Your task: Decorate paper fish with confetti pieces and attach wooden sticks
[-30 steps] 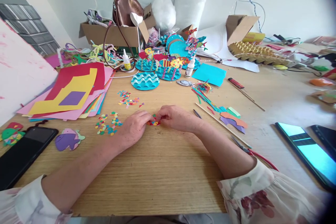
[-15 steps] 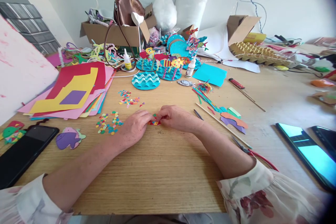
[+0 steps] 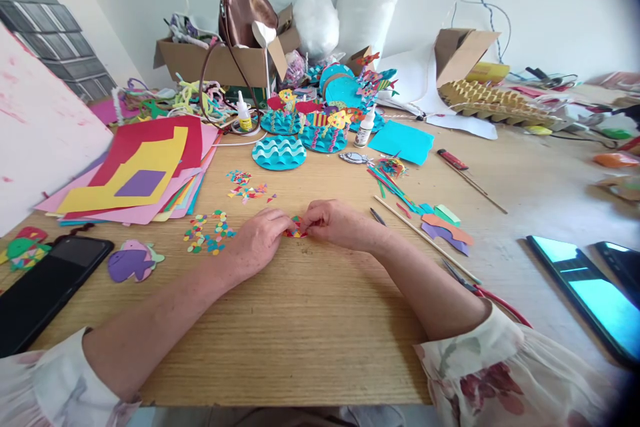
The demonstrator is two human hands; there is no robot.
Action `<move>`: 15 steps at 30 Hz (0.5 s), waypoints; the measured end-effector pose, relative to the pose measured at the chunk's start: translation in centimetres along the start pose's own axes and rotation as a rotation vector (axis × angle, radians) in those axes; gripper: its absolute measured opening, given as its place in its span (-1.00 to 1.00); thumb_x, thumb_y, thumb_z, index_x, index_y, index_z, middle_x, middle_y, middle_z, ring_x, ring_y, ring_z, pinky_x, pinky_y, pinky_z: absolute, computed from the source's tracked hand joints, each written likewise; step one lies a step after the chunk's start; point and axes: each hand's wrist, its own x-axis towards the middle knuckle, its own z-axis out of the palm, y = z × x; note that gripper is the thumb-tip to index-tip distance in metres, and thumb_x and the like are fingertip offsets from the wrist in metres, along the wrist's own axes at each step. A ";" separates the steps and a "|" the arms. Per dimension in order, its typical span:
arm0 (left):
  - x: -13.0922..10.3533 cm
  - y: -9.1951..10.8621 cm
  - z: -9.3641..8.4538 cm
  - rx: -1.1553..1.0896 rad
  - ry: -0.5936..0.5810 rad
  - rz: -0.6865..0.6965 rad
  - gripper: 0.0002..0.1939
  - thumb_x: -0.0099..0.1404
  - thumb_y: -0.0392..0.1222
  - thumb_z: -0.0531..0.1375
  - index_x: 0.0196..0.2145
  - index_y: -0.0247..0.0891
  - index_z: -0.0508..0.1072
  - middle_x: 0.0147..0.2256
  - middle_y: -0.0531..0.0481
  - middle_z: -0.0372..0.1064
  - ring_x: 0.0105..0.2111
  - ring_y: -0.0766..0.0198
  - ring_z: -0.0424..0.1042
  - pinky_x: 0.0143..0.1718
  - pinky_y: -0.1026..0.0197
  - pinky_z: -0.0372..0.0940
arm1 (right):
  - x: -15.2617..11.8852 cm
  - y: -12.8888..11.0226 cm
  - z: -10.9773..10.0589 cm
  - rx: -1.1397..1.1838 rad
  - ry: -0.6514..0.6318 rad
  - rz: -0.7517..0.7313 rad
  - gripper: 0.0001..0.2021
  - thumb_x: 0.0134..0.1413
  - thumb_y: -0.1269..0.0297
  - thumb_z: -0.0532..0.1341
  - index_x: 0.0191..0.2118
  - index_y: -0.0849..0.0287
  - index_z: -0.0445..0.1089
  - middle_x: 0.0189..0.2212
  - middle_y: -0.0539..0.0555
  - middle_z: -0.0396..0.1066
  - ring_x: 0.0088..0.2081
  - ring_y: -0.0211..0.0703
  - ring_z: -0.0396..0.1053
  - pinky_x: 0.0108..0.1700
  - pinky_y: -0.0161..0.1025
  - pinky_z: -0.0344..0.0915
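A small red paper cutout (image 3: 296, 227) with coloured bits on it lies on the table between my hands, its ends covered by my fingers. My left hand (image 3: 263, 240) rests at its left side, fingers bent together and fingertips on the edge. From the right, my right hand (image 3: 333, 223) pinches at the cutout with thumb and forefinger; whether a tiny paper piece is in the pinch I cannot make out. Left of my left hand lie round paper dots (image 3: 207, 232). Beyond them are small paper triangles (image 3: 251, 192) and a pile of tiny bits (image 3: 239, 177).
Coloured paper sheets (image 3: 135, 173), purple fish cutouts (image 3: 131, 261) and a phone (image 3: 55, 287) lie left. Blue wavy paper pieces (image 3: 279, 153) and glue bottles (image 3: 365, 128) stand behind. On the right are a wooden stick (image 3: 425, 238), paper strips (image 3: 395, 188), pliers (image 3: 463, 279) and another phone (image 3: 580, 293).
The whole view has shifted very slightly. Both hands stay at the red cutout, with only small finger movement and a little more of it showing.
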 end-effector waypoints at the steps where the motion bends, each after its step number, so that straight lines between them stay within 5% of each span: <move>1: 0.0 0.0 0.0 0.001 -0.001 0.001 -0.68 0.13 -0.55 -0.07 -0.32 -0.32 0.39 -0.32 -0.07 0.37 -0.24 0.21 0.34 -0.19 0.17 0.27 | 0.0 0.0 0.0 0.002 0.002 -0.003 -0.76 -0.05 0.54 0.10 -0.34 0.22 0.49 -0.40 0.00 0.41 -0.33 -0.31 0.32 -0.27 -0.41 0.17; 15: -0.1 0.1 -0.1 -0.007 0.026 0.022 -0.70 0.19 -0.51 -0.07 -0.31 -0.33 0.40 -0.31 -0.08 0.37 -0.24 0.21 0.33 -0.19 0.17 0.27 | -0.1 0.6 -0.2 0.087 0.064 0.010 -0.75 -0.09 0.57 0.08 -0.35 0.23 0.48 -0.42 0.01 0.45 -0.37 -0.31 0.33 -0.31 -0.40 0.18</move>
